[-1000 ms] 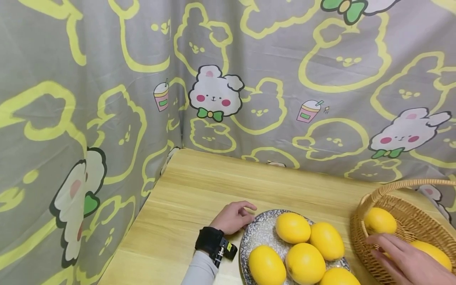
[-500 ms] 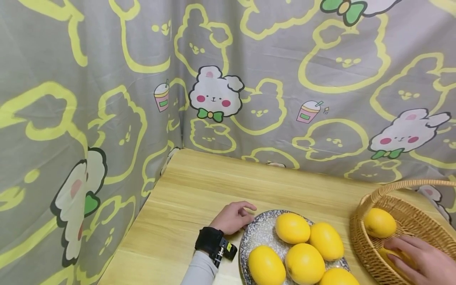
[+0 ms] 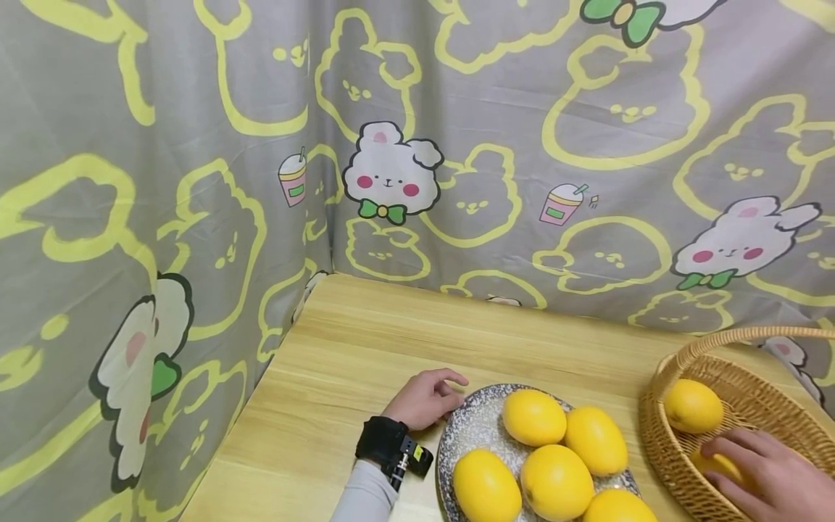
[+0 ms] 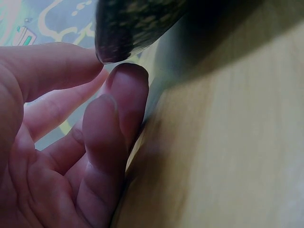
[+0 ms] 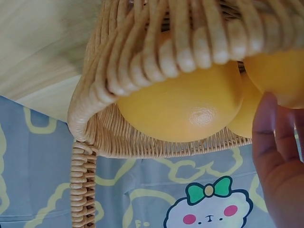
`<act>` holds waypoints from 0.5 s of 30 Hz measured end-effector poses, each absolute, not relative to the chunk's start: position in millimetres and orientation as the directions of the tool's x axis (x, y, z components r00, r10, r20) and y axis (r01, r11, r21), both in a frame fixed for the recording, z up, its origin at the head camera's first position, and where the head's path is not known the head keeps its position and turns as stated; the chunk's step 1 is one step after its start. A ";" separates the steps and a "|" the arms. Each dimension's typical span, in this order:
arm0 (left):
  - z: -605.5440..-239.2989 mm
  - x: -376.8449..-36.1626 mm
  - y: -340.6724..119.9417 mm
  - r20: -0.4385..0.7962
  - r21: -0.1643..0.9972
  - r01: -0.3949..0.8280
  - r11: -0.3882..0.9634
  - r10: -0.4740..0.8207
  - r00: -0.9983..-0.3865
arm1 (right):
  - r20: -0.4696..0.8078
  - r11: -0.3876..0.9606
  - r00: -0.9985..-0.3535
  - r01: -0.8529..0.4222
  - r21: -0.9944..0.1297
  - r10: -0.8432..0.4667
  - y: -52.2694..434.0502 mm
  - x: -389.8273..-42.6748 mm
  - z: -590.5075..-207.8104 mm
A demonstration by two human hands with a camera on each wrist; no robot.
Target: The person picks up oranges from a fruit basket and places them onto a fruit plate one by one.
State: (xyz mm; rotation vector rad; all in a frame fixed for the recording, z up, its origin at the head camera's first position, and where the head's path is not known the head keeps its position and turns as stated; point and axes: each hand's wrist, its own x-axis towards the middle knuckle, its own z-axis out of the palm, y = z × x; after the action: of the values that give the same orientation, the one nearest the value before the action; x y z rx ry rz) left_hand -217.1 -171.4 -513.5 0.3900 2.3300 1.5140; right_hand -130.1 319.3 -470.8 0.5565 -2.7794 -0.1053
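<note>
In the head view, my left hand (image 3: 420,399) rests on the table at the left rim of a speckled grey plate (image 3: 466,435). The left wrist view shows its loosely bent fingers touching the edge of the plate (image 4: 135,28), not wrapped round it. Several yellow lemons (image 3: 556,482) lie on the plate. My right hand (image 3: 770,471) reaches into a wicker basket (image 3: 665,457), its fingers curled over a lemon (image 3: 716,467). Another lemon (image 3: 693,406) sits further back inside. In the right wrist view, fingertips press against the gripped lemon (image 5: 280,71); the palm side is partly hidden.
The basket's arched handle (image 3: 737,335) rises over its far end. A wooden table (image 3: 365,326) carries plate and basket. Grey cartoon-print curtains (image 3: 489,109) stand along the table's back and left edges. Plate and basket run past the lower frame edge.
My right hand has moved down and slightly right into the basket, and its fingers have closed over a lemon. My left hand and the plate's lemons stay as they were.
</note>
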 end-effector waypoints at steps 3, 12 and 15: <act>-513.3 -216.9 -171.8 -0.126 0.916 0.049 0.397 0.404 -0.906 | 0.260 0.927 -0.890 -0.351 0.135 -0.375 319.3 -130.8 -471.6; -513.4 -216.9 -171.8 -0.124 0.921 0.047 0.387 0.405 -0.906 | 0.186 0.948 -0.930 -0.301 0.107 -0.317 321.1 -132.6 -475.1; -513.7 -217.0 -172.0 -0.126 0.923 0.043 0.382 0.406 -0.905 | 0.142 0.955 -0.945 -0.284 0.081 -0.293 321.1 -132.7 -474.6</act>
State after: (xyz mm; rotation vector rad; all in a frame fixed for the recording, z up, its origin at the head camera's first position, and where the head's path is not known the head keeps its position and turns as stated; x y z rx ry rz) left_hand -217.0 -172.0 -513.7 0.3924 2.3144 1.5312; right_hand -132.7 321.1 -474.6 0.4391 -2.9551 -0.0888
